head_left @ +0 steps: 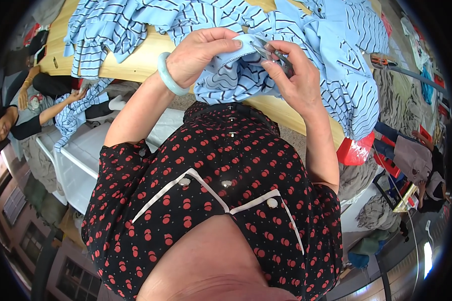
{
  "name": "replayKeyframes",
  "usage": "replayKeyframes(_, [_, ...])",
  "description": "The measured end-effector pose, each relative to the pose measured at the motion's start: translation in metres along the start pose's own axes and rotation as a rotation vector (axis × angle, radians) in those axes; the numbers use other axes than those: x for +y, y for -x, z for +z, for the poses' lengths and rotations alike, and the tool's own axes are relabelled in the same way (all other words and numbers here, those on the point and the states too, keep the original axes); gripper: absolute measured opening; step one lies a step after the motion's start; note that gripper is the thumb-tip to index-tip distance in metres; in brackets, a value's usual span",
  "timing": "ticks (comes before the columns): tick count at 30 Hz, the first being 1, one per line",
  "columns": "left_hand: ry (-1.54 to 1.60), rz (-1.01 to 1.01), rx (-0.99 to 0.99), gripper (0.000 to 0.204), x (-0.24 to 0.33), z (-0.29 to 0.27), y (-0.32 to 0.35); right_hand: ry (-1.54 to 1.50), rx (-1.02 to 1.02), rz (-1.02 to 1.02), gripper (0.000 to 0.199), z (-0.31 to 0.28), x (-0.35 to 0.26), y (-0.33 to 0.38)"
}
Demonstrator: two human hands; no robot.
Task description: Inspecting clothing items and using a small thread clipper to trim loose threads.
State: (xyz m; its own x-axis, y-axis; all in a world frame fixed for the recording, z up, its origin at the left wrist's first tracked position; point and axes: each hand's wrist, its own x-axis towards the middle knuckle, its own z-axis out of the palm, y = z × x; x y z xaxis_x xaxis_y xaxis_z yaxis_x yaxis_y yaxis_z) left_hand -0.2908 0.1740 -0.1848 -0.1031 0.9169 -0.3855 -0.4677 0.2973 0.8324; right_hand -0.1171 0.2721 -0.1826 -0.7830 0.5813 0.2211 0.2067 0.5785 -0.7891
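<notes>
My left hand (195,54), with a pale bangle (168,74) at the wrist, pinches the plain light-blue edge of a striped shirt (232,84) between thumb and fingers. The rest of that shirt hangs bunched below, over the table's near edge. In my right hand (301,83) is a small pair of dark metal thread snips (285,61), gripped between thumb and fingers. Their tips point left and meet the pale cloth edge close to my left thumb. Whether the blades are closed on a thread is too small to tell.
More blue striped shirts (336,55) lie heaped across the wooden table (291,116). At the left a seated person (27,103) holds a similar garment, near a white plastic bin (78,160). A red bag (355,149) and another person (412,158) are at the right.
</notes>
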Motion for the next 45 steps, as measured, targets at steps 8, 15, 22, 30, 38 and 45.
replayKeyframes(8, [-0.134, 0.051, 0.009, 0.016, -0.002, 0.005, 0.001, -0.032, -0.076, 0.05, 0.025, -0.003, 0.006, 0.002])
replayKeyframes(15, [-0.046, -0.011, -0.004, 0.015, -0.007, 0.006, -0.004, -0.034, -0.092, 0.057, 0.023, -0.007, 0.002, 0.001])
replayKeyframes(22, [-0.034, -0.029, -0.007, 0.015, -0.007, 0.005, -0.002, -0.042, -0.075, 0.126, 0.021, -0.007, 0.006, 0.0])
replayKeyframes(30, [-0.054, -0.042, -0.013, 0.016, -0.008, 0.006, -0.006, -0.037, -0.035, 0.079, 0.024, -0.007, 0.006, 0.001])
replayKeyframes(38, [-0.157, -0.072, -0.091, 0.023, -0.003, 0.008, -0.009, -0.375, 0.012, 0.142, 0.033, 0.005, 0.014, -0.005])
replayKeyframes(45, [-0.18, -0.086, -0.14, 0.025, -0.016, -0.009, -0.008, -0.501, 0.03, 0.254, 0.031, -0.002, 0.025, -0.014])
